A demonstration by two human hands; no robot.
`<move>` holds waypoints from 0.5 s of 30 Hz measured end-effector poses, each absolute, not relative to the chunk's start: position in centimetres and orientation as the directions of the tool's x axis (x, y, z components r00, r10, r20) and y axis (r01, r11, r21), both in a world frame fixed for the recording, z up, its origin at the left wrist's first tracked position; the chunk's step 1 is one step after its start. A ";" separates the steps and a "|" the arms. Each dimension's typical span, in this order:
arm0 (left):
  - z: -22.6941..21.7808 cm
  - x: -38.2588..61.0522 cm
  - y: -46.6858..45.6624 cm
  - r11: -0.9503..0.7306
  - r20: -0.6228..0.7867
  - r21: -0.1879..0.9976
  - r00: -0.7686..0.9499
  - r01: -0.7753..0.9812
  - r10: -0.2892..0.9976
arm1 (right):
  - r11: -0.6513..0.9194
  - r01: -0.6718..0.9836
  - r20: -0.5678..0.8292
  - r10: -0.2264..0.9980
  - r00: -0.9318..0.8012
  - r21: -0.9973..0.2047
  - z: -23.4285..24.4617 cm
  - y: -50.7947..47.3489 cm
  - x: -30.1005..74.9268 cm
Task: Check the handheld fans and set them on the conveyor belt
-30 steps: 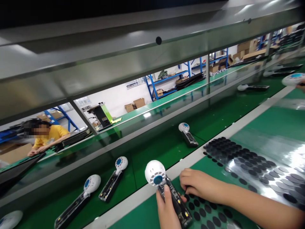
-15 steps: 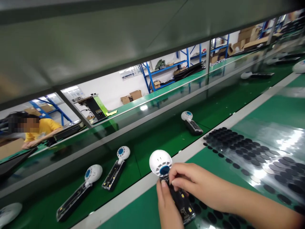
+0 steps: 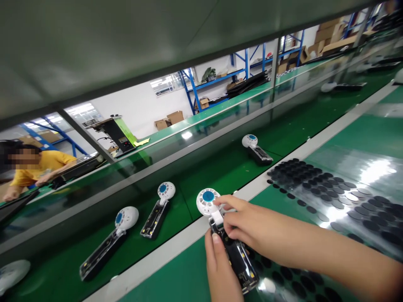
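Close in front of me is a device with a round white head [image 3: 208, 203], a blue disc in its face and a long black body [image 3: 242, 262] under a clear cover. My left hand [image 3: 220, 268] is closed around the side of that body, thumb along its upper part. Over the neck, my right hand [image 3: 244, 218] reaches one finger onto the head's edge, while its other fingers are curled at the top of the body. Whether a small part sits in those curled fingers is hidden. The head is tipped with the blue disc facing up.
Similar devices [image 3: 155, 218] lie spaced along the green conveyor belt [image 3: 201, 172]. A pale rail [image 3: 176, 243] separates it from my green worktop, where sheets of black round pads [image 3: 317, 178] lie. A metal panel [image 3: 126, 46] hangs above. A person in a yellow shirt [image 3: 56, 163] works across the line.
The device's white head has tilted so its blue disc now faces upward, baring the neck. My right index finger has stretched onto the head. The camera view has shifted slightly.
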State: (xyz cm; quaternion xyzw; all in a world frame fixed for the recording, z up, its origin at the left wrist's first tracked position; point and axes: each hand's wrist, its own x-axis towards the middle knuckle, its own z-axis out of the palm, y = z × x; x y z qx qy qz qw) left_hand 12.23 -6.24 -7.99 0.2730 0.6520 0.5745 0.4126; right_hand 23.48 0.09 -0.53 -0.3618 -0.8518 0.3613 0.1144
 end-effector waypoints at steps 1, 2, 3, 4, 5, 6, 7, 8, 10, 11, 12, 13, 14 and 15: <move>-8.0 12.2 -6.2 0.193 -0.226 0.974 -0.510 -0.117 0.830 | 0.509 0.564 -0.071 0.699 -0.712 -0.650 -0.5 -0.1 23.3; -8.0 12.2 -6.2 0.197 -0.229 0.974 -0.511 -0.116 0.829 | 0.536 0.578 -0.059 0.700 -0.712 -0.615 -0.7 -0.2 23.1; -8.1 12.2 -6.2 0.203 -0.232 0.973 -0.514 -0.114 0.826 | 0.561 0.579 -0.035 0.700 -0.713 -0.592 -0.9 -0.2 22.9; -8.1 12.2 -6.2 0.208 -0.236 0.972 -0.518 -0.112 0.822 | 0.581 0.575 -0.003 0.702 -0.712 -0.576 -1.3 -0.1 22.7; -8.2 12.2 -6.3 0.214 -0.239 0.971 -0.522 -0.109 0.819 | 0.598 0.568 0.027 0.702 -0.711 -0.566 -1.7 -0.1 22.6; -8.2 12.2 -6.3 0.219 -0.242 0.970 -0.527 -0.107 0.815 | 0.612 0.560 0.055 0.701 -0.711 -0.558 -2.1 0.0 22.5; -8.2 12.2 -6.3 0.222 -0.244 0.969 -0.532 -0.106 0.811 | 0.627 0.552 0.081 0.697 -0.712 -0.550 -2.5 0.1 22.4; -8.3 12.2 -6.3 0.225 -0.246 0.969 -0.535 -0.104 0.809 | 0.644 0.543 0.103 0.691 -0.716 -0.539 -2.9 0.2 22.4; -8.3 12.2 -6.3 0.231 -0.249 0.968 -0.536 -0.102 0.807 | 0.684 0.525 0.145 0.668 -0.730 -0.507 -3.4 0.3 22.5; -8.3 12.2 -6.4 0.235 -0.252 0.967 -0.536 -0.101 0.806 | 0.700 0.519 0.161 0.658 -0.735 -0.491 -3.5 0.3 22.5; -8.3 12.3 -6.4 0.240 -0.256 0.966 -0.536 -0.100 0.805 | 0.713 0.515 0.176 0.651 -0.738 -0.476 -3.5 0.3 22.5; -8.3 12.3 -6.4 0.245 -0.259 0.964 -0.537 -0.100 0.803 | 0.721 0.515 0.185 0.648 -0.739 -0.464 -3.5 0.3 22.4; -8.4 12.3 -6.4 0.250 -0.263 0.963 -0.539 -0.099 0.800 | 0.724 0.520 0.187 0.648 -0.739 -0.454 -3.5 0.3 22.4; -8.4 12.3 -6.4 0.254 -0.265 0.962 -0.542 -0.098 0.797 | 0.726 0.524 0.183 0.647 -0.740 -0.444 -3.4 0.3 22.4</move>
